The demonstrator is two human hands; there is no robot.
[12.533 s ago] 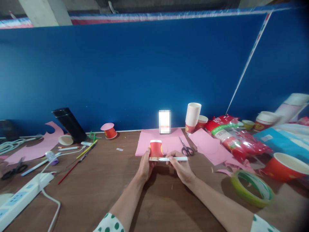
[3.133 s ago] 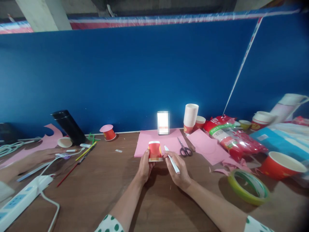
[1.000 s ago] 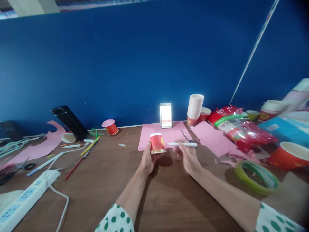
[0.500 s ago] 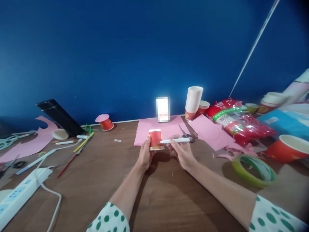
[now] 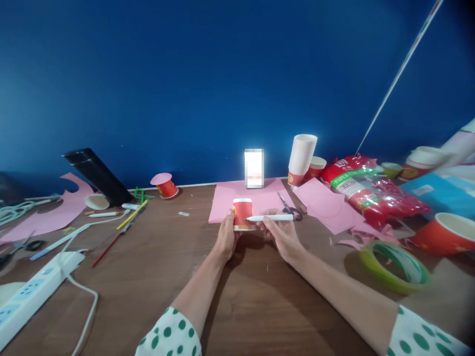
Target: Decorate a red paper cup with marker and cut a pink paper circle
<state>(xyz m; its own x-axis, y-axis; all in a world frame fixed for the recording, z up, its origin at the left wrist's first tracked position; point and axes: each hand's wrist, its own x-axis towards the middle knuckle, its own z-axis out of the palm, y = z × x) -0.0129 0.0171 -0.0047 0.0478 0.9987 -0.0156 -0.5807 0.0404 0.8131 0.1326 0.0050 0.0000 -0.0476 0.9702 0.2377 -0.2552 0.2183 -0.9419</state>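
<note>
A small red paper cup [image 5: 243,210] is held in my left hand [image 5: 225,236], upside down with its wider white rim at the bottom. The fingers close around its left side. In my right hand [image 5: 282,235] a white pen [image 5: 272,217] is pinched, lying nearly level. Its tip points left and meets or nearly meets the cup's red side; I cannot tell which. Behind the cup lies a stack of pink paper [image 5: 224,193], and scissors [image 5: 291,206] rest on its right edge.
A tape roll [image 5: 371,269], an orange cup [image 5: 426,235] and a bag of paper cups [image 5: 365,185] lie right. Stacked cups [image 5: 302,158] stand by the wall. On the left are a pink-topped cup [image 5: 166,187], a black cylinder [image 5: 100,175] and a power strip [image 5: 37,296].
The view has shifted slightly, so everything sits a little further right. Both hands keep their hold on the cup and the pen, with the pen tip still at the cup's side.
</note>
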